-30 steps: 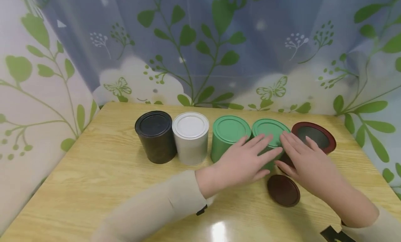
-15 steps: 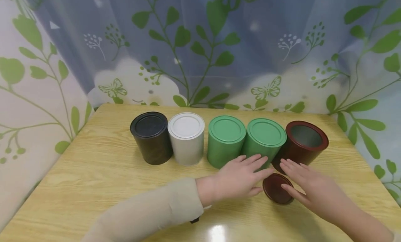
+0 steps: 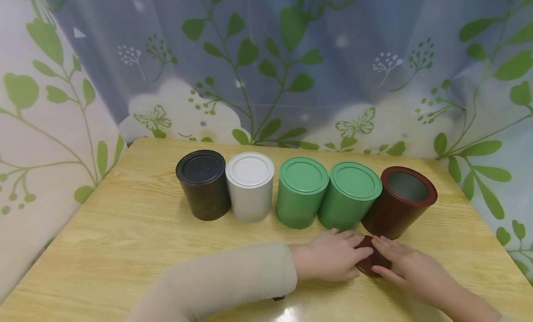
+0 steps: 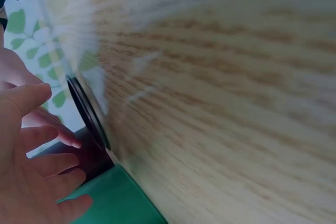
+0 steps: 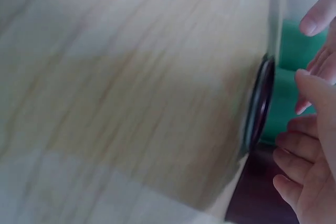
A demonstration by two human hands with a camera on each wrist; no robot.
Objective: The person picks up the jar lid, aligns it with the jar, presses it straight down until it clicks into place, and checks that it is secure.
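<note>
A dark red round lid lies flat on the table in front of the cans. My left hand hovers at its left edge, and my right hand at its right edge. Both wrist views show loosely spread fingers above the lid, with a gap between them and its rim. Parts of the lid are hidden under the fingers in the head view. Behind the right hand stands an uncovered dark red can, its grey inside showing.
Left of the red can stand two green cans, a nearer-right green can and a second green can, then a white can and a black can, all lidded. A patterned curtain hangs behind the wooden table.
Both hands have moved down and toward me, from over the right green can and red can to the two sides of the lid. The cans stay in place.
</note>
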